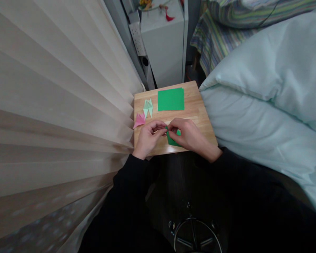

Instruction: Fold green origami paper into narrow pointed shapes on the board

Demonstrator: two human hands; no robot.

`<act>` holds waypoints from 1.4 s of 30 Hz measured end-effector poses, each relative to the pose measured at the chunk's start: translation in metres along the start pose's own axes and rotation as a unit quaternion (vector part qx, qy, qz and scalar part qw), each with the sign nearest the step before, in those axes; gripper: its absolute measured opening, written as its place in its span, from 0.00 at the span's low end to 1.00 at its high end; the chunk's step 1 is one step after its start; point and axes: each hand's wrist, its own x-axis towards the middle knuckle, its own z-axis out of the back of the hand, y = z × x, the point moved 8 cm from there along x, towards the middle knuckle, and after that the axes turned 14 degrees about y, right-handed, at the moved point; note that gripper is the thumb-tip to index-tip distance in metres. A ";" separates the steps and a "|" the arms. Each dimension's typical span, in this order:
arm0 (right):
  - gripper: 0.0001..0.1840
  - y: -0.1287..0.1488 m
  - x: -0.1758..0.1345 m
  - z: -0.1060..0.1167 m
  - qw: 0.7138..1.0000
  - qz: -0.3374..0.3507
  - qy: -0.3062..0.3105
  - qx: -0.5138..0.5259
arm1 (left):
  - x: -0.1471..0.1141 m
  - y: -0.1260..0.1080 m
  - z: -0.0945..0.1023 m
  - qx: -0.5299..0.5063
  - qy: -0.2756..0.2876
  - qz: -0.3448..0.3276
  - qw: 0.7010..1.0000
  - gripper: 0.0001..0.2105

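Note:
Both hands meet over the near part of a small wooden table (197, 112). My left hand (151, 135) pinches the far left corner of a green sheet of paper (173, 141) between thumb and fingers. Right beside it, my right hand (184, 131) is closed on the same corner, its fingertips touching or nearly touching the left ones. The fingers cover much of the sheet, so any fold there is hidden. Beyond the hands lies a stack of green paper (171, 99). A pale green folded paper figure (148, 107) and a pink folded paper figure (139, 120) lie at the left.
A pleated curtain (68, 88) hangs against the table's left edge. To the right is a bed with a pale blue quilt (252, 105). Behind the table stands a white cabinet (163, 49). A round metal chair base (195, 235) shows on the dark floor below.

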 end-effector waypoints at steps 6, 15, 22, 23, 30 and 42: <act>0.04 -0.001 0.000 0.001 0.996 0.011 -0.026 0.090 | -0.001 -0.003 0.000 0.002 0.007 -0.008 1.000 0.07; 0.05 -0.011 0.005 -0.003 0.956 0.024 0.052 0.287 | -0.003 -0.013 -0.005 0.061 0.048 -0.033 0.996 0.16; 0.16 -0.038 0.008 0.000 0.936 -0.020 0.009 0.352 | -0.002 0.004 0.000 0.008 0.026 0.021 0.999 0.13; 0.21 -0.040 0.007 -0.001 0.930 -0.030 0.009 0.367 | -0.002 0.005 0.003 0.009 0.013 0.022 1.000 0.14; 0.31 -0.043 -0.006 0.014 0.928 -0.073 0.006 0.366 | -0.004 0.008 0.011 -0.030 -0.033 0.029 0.999 0.15; 0.20 -0.081 -0.017 0.007 0.879 -0.148 -0.074 0.447 | -0.010 0.016 0.014 -0.171 -0.127 0.024 0.977 0.14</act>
